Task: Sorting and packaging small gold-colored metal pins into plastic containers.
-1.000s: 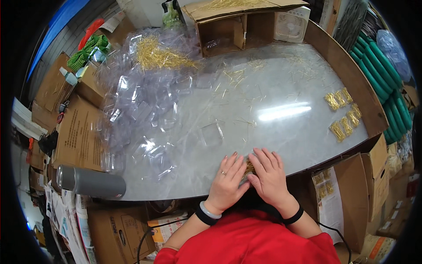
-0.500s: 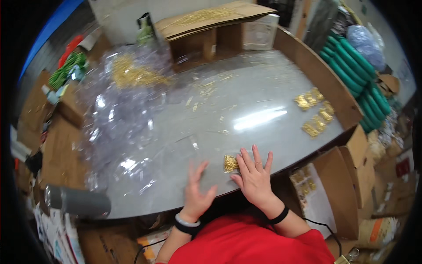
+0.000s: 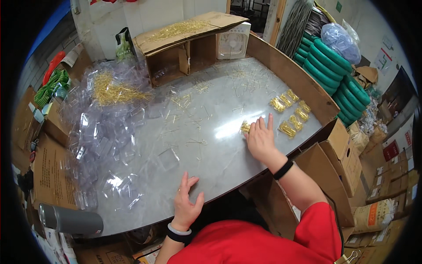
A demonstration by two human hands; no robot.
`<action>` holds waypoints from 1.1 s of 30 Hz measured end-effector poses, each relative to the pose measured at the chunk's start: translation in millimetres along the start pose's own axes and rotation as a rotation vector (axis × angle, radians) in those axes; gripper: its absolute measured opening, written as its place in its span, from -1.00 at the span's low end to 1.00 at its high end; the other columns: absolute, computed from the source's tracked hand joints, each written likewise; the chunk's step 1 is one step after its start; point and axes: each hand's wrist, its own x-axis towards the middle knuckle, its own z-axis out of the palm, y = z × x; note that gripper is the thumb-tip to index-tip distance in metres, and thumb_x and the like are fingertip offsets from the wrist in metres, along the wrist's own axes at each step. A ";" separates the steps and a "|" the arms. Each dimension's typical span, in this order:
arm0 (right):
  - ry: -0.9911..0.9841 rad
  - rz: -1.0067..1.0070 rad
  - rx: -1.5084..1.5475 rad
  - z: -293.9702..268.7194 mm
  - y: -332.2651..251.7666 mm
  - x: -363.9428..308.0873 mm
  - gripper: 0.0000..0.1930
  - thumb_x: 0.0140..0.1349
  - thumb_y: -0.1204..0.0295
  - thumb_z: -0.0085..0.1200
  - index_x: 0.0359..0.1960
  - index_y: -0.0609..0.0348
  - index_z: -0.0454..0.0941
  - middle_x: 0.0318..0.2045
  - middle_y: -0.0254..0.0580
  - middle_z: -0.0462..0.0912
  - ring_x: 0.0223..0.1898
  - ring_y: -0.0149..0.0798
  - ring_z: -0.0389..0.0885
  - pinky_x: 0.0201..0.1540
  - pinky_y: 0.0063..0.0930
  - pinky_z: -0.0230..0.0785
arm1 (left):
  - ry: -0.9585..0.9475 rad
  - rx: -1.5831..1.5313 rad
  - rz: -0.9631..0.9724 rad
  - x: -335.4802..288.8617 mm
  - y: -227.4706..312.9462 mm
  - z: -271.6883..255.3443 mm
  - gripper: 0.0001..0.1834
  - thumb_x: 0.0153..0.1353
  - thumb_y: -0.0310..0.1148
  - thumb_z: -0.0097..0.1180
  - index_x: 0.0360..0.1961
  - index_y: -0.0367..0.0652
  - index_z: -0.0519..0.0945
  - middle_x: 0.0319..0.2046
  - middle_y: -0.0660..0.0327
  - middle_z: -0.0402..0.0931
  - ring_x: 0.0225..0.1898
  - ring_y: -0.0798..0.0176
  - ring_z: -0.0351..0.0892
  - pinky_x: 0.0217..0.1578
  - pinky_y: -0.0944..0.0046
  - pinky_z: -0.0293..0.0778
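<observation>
My right hand point(image 3: 261, 141) lies on the grey table with its fingers stretched out. Its thumb side touches a small bundle of gold wire hooks point(image 3: 245, 126), partly hidden by the hand. Beyond it, to the right, sit several packed bundles of gold hooks point(image 3: 287, 129) in loose rows. My left hand point(image 3: 187, 206) hovers at the table's near edge, fingers apart and holding nothing. Ahead of it lies a clear plastic box point(image 3: 168, 159), with loose gold wire hooks point(image 3: 196, 141) scattered around.
Clear plastic boxes point(image 3: 110, 132) heap on the left, topped by a pile of gold hooks point(image 3: 115, 90). A grey bottle point(image 3: 79, 220) lies at the near left. A cardboard shelf point(image 3: 167, 61) and white fan point(image 3: 233, 42) stand at the back. A wooden board point(image 3: 299, 72) edges the right.
My right hand has moved away from me, and the bundle beside it now lies farther in. The left hand has shifted slightly nearer me. The whole view has also shifted.
</observation>
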 end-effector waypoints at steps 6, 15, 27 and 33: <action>-0.250 0.100 -0.167 6.0 38.9 45.9 -0.49 0.49 0.10 -0.16 0.04 0.30 0.67 0.04 0.09 0.67 0.30 0.09 0.45 0.49 0.45 -0.50 | 0.003 0.018 0.029 0.9 2.3 -0.2 -0.19 0.18 -0.49 0.24 0.45 -0.37 0.20 0.02 -0.01 0.64 0.08 -0.06 0.61 0.14 0.10 0.49; -0.319 0.242 -0.160 30.7 68.2 57.7 -0.50 0.52 0.07 -0.19 0.07 0.19 0.67 -0.01 -0.01 0.71 0.14 0.14 0.61 0.41 0.50 -0.20 | -0.012 0.025 0.045 4.5 3.4 2.9 -0.22 0.18 -0.52 0.24 0.43 -0.36 0.24 -0.02 -0.03 0.64 0.05 -0.07 0.61 0.11 0.08 0.49; -0.333 0.105 0.549 -1.2 177.7 192.2 -0.43 0.18 0.67 -0.08 0.27 0.11 0.53 0.13 0.18 0.62 0.08 0.15 0.66 0.13 -0.16 0.51 | -0.098 0.276 0.027 2.9 9.0 -27.6 -0.48 0.05 -0.50 0.34 0.08 -0.36 0.54 -0.03 -0.05 0.62 0.09 -0.17 0.59 0.18 -0.06 0.48; -0.602 0.103 0.391 43.3 193.5 259.2 -0.32 0.14 0.72 -0.05 0.38 0.11 0.40 0.05 0.15 0.67 -0.12 -0.01 0.76 -0.10 -0.19 0.65 | -0.066 0.394 0.084 -3.2 1.9 -32.9 -0.55 0.09 -0.55 0.34 0.06 -0.31 0.61 0.04 -0.07 0.61 0.14 -0.18 0.57 0.22 -0.09 0.47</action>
